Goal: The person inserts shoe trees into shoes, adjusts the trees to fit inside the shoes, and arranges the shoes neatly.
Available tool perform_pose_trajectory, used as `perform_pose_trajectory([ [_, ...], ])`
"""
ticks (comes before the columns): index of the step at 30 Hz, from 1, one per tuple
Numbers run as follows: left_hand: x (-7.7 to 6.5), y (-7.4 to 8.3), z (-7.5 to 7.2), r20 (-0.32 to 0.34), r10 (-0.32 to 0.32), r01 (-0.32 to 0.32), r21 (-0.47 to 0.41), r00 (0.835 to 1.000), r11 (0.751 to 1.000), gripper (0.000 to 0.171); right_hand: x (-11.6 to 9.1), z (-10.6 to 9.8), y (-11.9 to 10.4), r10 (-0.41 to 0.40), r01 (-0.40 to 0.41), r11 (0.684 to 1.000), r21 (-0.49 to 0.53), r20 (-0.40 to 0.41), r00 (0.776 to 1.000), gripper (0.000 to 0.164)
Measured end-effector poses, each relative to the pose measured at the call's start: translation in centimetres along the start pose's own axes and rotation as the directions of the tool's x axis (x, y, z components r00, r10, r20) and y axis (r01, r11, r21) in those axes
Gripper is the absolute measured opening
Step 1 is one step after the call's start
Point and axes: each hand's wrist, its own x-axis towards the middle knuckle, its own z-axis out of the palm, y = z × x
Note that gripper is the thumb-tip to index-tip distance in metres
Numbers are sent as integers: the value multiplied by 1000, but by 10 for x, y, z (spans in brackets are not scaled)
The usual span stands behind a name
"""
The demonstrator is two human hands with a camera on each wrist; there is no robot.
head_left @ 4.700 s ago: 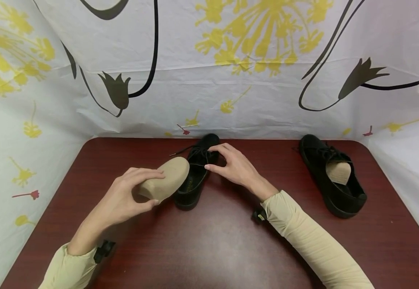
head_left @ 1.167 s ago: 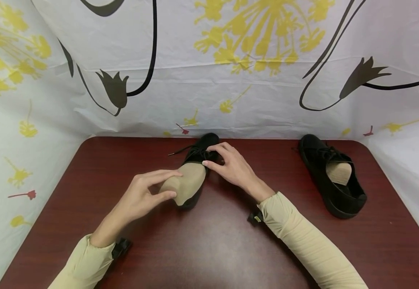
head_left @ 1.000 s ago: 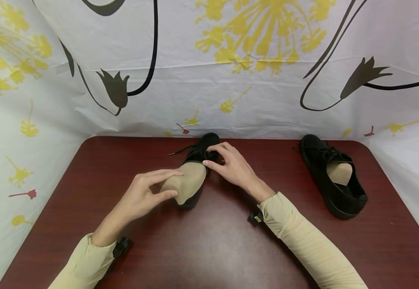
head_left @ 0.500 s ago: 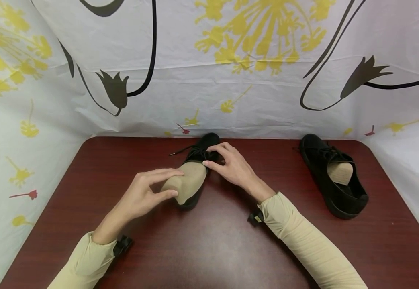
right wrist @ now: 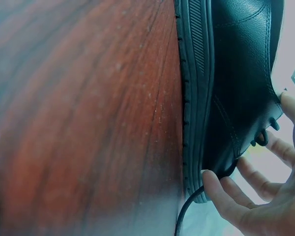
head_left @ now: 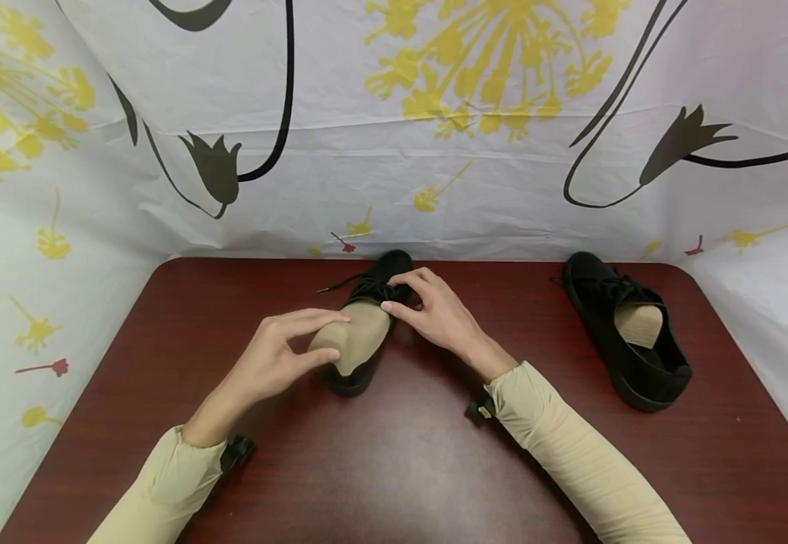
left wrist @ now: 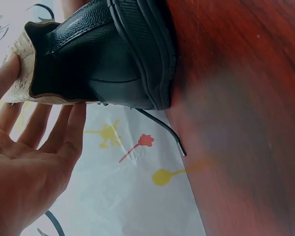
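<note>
Pinching a beige, foot-shaped insert (head_left: 365, 331), the left hand (head_left: 273, 357) in the head view has it at its fingertips, partly inside a black leather lace-up shoe (head_left: 392, 267) that the right hand (head_left: 443, 321) grips near the laces (head_left: 370, 285). The left wrist view shows the insert between thumb and fingers; the right wrist's, the shoe touching the fingertips.

Two black shoes (head_left: 607, 347), two beige inserts (head_left: 366, 321), two hands (head_left: 437, 313), two sleeves (head_left: 577, 446), one table (head_left: 400, 468).

Front of beige insert (head_left: 368, 331) hidden inside held shoe (head_left: 388, 272), sleeves (head_left: 573, 438) cut off below, tabletop (left wrist: 241, 113) partly blurred
</note>
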Motion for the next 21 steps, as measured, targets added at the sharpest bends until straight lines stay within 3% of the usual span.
perform_pose_trajectory([
  [21, 14, -6, -2, 10, 18, -18, 7, 1000, 1000, 45, 0, -1, 1, 2, -2, 1000, 20, 20, 1000, 47],
])
